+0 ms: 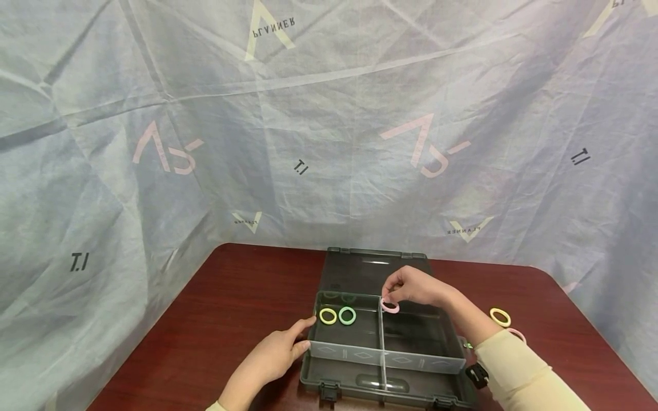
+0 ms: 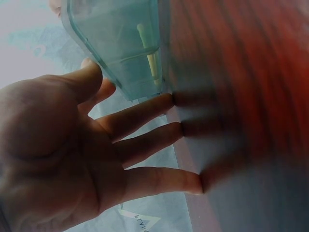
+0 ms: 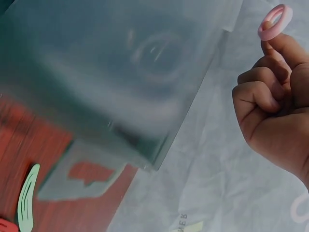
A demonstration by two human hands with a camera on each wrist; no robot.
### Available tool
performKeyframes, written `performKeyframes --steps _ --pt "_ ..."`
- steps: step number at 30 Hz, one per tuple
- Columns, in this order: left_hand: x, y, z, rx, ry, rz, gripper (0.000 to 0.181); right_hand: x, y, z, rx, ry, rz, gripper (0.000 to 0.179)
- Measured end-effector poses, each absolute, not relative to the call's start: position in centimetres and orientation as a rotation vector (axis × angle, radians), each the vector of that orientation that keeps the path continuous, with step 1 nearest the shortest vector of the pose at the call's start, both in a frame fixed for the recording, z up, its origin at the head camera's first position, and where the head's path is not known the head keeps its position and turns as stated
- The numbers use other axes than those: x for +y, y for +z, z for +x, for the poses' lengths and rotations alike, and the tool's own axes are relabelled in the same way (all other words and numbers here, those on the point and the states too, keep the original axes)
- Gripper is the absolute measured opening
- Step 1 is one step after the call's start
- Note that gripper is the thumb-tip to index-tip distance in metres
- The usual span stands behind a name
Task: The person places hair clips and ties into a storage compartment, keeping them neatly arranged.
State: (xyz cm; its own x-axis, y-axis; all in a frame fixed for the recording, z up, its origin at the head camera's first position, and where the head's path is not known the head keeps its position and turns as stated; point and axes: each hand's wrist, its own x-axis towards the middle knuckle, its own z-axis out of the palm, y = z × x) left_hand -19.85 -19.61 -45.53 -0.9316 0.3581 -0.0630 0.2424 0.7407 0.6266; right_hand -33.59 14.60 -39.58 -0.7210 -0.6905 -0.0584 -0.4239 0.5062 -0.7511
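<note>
Ring (image 1: 392,311), pale pink, smooth and round with a plain open middle, and it's pinched at one edge between thumb and index finger of the right hand (image 1: 411,286)! Its other fingers are curled in tight. Here it hangs over the box (image 1: 334,371), up by the cross divider (image 1: 381,332) near the back wall; whether it touches that divider, I can't tell.

Count them: five rings in view. Two pink, the held one plus another (image 1: 518,333) half hidden behind the right sleeve (image 1: 514,359); two yellow, one (image 1: 328,323) in the back left compartment and one (image 1: 504,326) out on the bench (image 1: 247,285); a single green (image 1: 347,324), just beside the yellow in that compartment.

One box, dark and see-through, four compartments, its lid (image 1: 360,274) folded back. Left hand (image 1: 275,351) at its left side, fingers straight and spread wide, nothing gripped. Right of the box, one black object (image 1: 478,375); the right wrist view adds one green clip (image 3: 27,200). Printed grey cloth (image 1: 334,142) behind it all.
</note>
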Motion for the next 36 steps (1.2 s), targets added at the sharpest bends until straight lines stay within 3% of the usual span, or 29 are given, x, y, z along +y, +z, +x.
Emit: performKeyframes --steps 36 --pt "-19.7 -45.5 -19.9 2.771 0.954 0.510 0.054 10.6 -42.4 -33.5 2.498 -1.105 -0.763 0.008"
